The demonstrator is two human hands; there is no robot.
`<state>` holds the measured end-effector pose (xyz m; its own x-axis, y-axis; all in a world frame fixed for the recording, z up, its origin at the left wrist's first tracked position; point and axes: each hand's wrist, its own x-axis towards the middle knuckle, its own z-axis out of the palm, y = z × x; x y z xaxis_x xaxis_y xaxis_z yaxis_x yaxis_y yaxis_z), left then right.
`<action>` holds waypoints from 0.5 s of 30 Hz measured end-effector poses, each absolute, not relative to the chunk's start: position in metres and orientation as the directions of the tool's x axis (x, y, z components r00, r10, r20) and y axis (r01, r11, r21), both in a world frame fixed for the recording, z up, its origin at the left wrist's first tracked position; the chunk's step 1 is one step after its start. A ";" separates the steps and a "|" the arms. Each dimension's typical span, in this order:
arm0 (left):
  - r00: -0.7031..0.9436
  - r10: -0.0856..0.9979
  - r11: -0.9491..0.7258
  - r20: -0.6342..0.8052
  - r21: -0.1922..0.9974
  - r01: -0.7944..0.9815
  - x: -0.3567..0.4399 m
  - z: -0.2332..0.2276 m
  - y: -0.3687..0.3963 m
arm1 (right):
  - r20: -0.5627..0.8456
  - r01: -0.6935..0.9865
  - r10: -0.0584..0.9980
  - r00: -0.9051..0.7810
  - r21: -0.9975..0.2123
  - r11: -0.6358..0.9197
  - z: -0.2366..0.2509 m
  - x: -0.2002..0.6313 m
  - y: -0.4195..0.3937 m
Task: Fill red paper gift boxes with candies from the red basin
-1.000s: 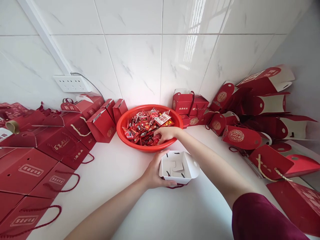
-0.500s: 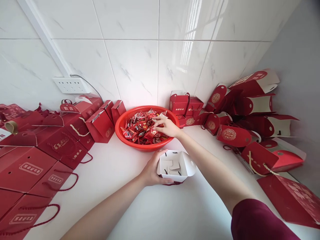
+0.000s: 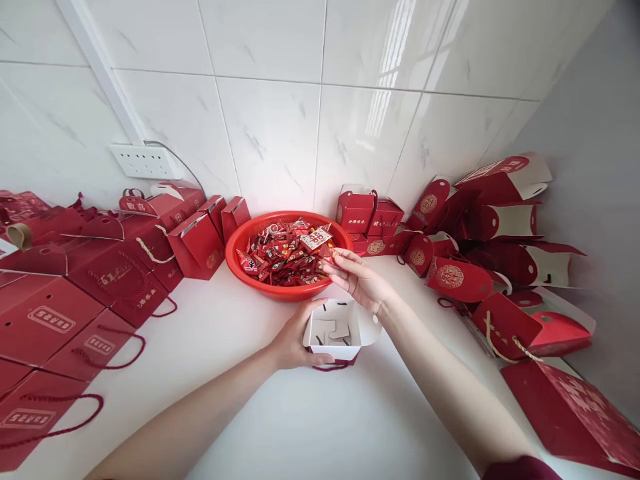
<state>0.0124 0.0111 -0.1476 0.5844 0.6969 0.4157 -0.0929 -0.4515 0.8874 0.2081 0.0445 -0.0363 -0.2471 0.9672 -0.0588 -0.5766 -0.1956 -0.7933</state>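
Note:
My left hand [image 3: 293, 339] grips the near-left side of a small gift box [image 3: 336, 350], red outside and white inside. The box stands with its top open, flaps folded out, and nothing but bottom flaps shows inside. Just behind it sits a red plastic basket [image 3: 240, 270] full of wrapped candies [image 3: 280, 252], mostly red. My right hand [image 3: 357, 277] is over the basket's right rim, between basket and box. A small red wrapped candy [image 3: 329, 254] is pinched in its fingertips. A white and red packet [image 3: 316, 238] lies on the pile beside those fingers.
Red gift boxes with rope handles [image 3: 55, 320] line the left side. More stand against the tiled wall [image 3: 270, 133], like a small box [image 3: 355, 210]. Open boxes [image 3: 450, 275] are heaped at the right. A power strip [image 3: 143, 161] is on the wall; the white tabletop [image 3: 300, 413] lies in front.
My right hand has drawn back from the candy pile toward the box, now with a red wrapped candy in its fingers. My left hand still holds the box. The view has shifted slightly.

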 end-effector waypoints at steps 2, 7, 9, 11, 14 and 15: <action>0.590 0.695 -0.439 0.411 0.892 -0.104 0.013 -0.148 0.010 | -0.012 -0.557 0.976 -0.217 -0.820 -0.134 -0.044 0.208 0.041; 0.597 0.693 -0.434 0.405 0.895 -0.103 0.013 -0.149 0.011 | 0.033 -0.528 0.972 -0.234 -0.843 -0.099 -0.057 0.207 0.034; 0.598 0.684 -0.449 0.419 0.887 -0.109 0.013 -0.148 0.012 | 0.024 -0.504 0.947 -0.321 -0.851 -0.149 -0.056 0.208 0.030; 0.603 0.673 -0.452 0.427 0.884 -0.121 0.015 -0.146 0.013 | 0.000 -0.465 0.916 -0.402 -0.862 -0.204 -0.052 0.211 0.027; 0.600 0.677 -0.449 0.426 0.885 -0.122 0.016 -0.145 0.012 | -0.005 -0.314 0.888 -0.460 -0.934 -0.168 -0.044 0.220 0.024; 0.602 0.681 -0.443 0.418 0.889 -0.116 0.016 -0.144 0.012 | 0.016 -0.234 0.881 -0.473 -0.966 -0.109 -0.040 0.224 0.022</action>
<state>0.0155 0.0117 -0.1444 0.6017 0.6807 0.4177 -0.1157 -0.4432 0.8889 0.2241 0.0224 -0.0403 -0.4734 0.8807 0.0155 -0.2337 -0.1085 -0.9662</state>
